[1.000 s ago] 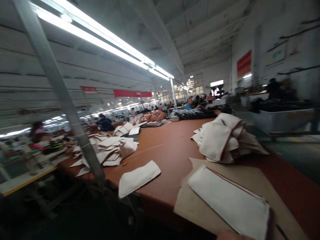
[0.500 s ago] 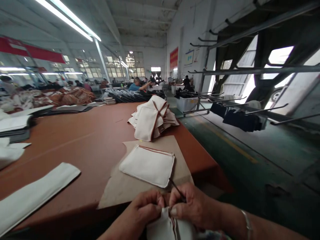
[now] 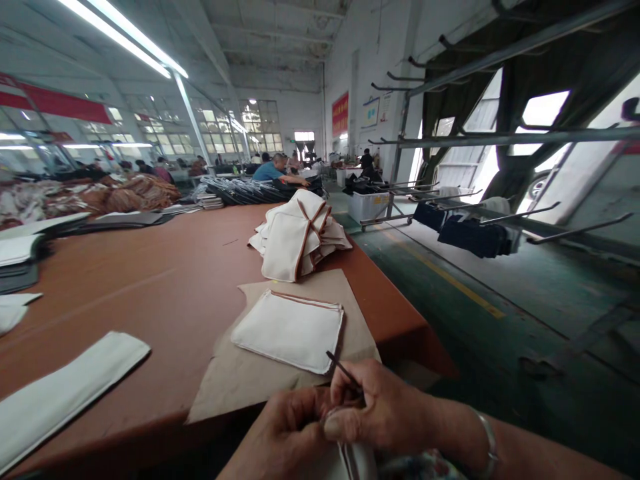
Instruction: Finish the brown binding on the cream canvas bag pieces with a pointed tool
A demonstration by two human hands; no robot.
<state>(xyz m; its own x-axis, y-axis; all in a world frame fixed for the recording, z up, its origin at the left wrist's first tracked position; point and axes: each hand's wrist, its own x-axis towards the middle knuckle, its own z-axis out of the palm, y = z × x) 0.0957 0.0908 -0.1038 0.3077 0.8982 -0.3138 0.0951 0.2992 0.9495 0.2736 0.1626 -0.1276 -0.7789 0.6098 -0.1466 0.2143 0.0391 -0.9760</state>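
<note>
Brown desk [image 3: 150, 280], flat pouch [image 3: 289, 330] ahead; both your hands, left hand [image 3: 285, 433] and right hand [image 3: 380, 413], pinch the white fabric piece [image 3: 350, 460] below that pouch, right grip also clamped on a thin tool [image 3: 343, 370]; its point could slip and prick you.

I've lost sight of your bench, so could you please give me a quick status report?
Left hand gripping white fabric piece. Right hand pinching thin dark tool above it. Nothing blocking the hands.
</note>
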